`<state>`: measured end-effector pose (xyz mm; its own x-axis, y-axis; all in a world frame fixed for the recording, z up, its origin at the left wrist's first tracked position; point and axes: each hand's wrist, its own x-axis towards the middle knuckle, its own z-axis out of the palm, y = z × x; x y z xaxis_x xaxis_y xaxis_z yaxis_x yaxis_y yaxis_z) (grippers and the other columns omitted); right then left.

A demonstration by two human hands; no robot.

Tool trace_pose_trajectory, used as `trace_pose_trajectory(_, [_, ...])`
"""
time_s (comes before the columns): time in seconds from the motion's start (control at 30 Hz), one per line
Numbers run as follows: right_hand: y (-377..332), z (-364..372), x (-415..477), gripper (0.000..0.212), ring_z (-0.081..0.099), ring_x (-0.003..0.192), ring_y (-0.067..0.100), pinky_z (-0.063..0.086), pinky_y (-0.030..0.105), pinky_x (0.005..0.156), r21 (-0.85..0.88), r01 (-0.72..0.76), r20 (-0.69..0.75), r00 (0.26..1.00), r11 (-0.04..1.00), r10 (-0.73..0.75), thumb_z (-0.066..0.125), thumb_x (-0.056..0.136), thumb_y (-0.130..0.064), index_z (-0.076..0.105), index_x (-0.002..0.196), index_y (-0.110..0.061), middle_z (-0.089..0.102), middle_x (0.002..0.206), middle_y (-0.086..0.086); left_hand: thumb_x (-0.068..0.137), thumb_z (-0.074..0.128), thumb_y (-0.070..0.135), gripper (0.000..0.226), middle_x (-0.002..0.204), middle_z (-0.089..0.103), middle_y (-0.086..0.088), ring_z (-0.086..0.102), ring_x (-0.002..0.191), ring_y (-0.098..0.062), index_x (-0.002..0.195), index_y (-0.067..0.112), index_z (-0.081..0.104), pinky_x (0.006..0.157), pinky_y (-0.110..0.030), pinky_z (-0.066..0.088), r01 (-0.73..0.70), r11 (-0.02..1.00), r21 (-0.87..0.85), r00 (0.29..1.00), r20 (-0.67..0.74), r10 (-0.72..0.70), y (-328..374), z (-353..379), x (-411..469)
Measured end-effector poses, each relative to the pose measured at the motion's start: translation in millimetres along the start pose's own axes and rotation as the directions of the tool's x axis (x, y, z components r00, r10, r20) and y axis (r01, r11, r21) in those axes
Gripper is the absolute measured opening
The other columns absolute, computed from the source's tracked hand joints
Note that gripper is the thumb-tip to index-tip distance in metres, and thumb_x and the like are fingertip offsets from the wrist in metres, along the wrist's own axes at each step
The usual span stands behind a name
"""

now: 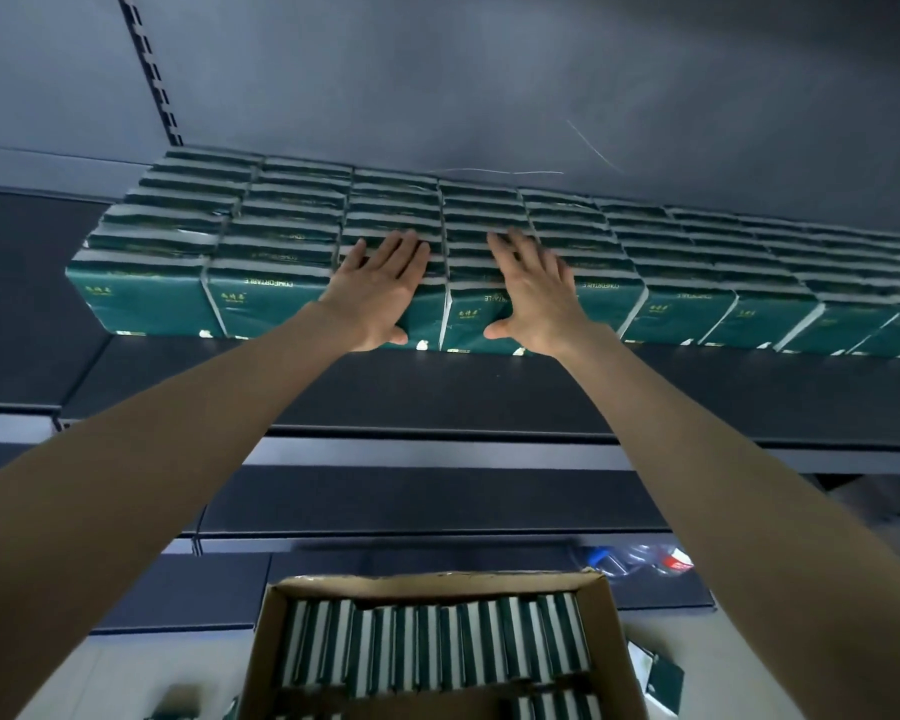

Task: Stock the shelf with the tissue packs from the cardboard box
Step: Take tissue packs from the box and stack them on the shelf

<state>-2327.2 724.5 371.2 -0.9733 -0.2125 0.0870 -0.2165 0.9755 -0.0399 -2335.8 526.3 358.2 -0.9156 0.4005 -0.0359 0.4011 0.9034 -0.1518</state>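
My left hand (380,288) and right hand (531,291) lie flat, gripping nothing, squaring green plastic-wrapped tissue packs (276,293) set back from the dark metal shelf's (437,397) front edge. Next, I judge: reach into the brown cardboard box (437,583).

Glossy plastic wrap on the green tissue packs (261,298), catching light along their white edges. The shelf (437,392) under them looks like dark, matt, smooth painted metal, its back panel (489,70) too, lightly scratched. Below, the cardboard box (611,641) shows plain brown board, matt, torn rough at the rim.
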Motion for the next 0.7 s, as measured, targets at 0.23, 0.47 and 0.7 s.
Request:
trace_pose_trajectory(0.23, [0,3,9,0.097,-0.002,0.148,0.026,0.000,0.045,0.118,-0.086,0.020,0.138,0.990,0.996,-0.008,0.067,0.086,-0.036,-0.002,0.153,-0.021,-0.003,0.161,0.002,0.085,0.067,0.038,0.104,0.159,-0.010,-0.009,-0.007,0.147,-0.024,0.150,0.008,-0.008,0.118,-0.046,0.002,-0.013,1.000,0.003,1.000,-0.012,0.013,-1,3,4])
trace_pose_trajectory(0.47, [-5,-22,-1,0.108,0.004,0.148,0.028,0.006,0.048,0.118,0.021,0.003,0.213,0.977,1.000,-0.008,0.078,0.076,-0.032,0.003,0.153,-0.020,0.001,0.161,0.005,0.079,0.072,0.042,0.111,0.160,-0.008,-0.008,-0.006,0.147,-0.025,0.152,0.010,-0.005,0.118,-0.050,0.002,0.021,1.000,0.017,0.999,0.036,-0.022,10,-29,-6])
trace_pose_trajectory(0.7, [22,-66,-54,0.075,0.045,0.130,0.026,0.036,0.033,0.105,0.254,-0.001,0.220,0.974,0.967,-0.057,0.077,0.078,-0.015,0.039,0.144,-0.013,0.043,0.146,0.009,0.076,0.077,0.036,0.087,0.150,0.035,-0.011,0.033,0.137,-0.031,0.146,0.011,0.032,0.109,-0.047,0.031,0.001,0.990,-0.143,1.000,-0.027,-0.004,56,-75,-42])
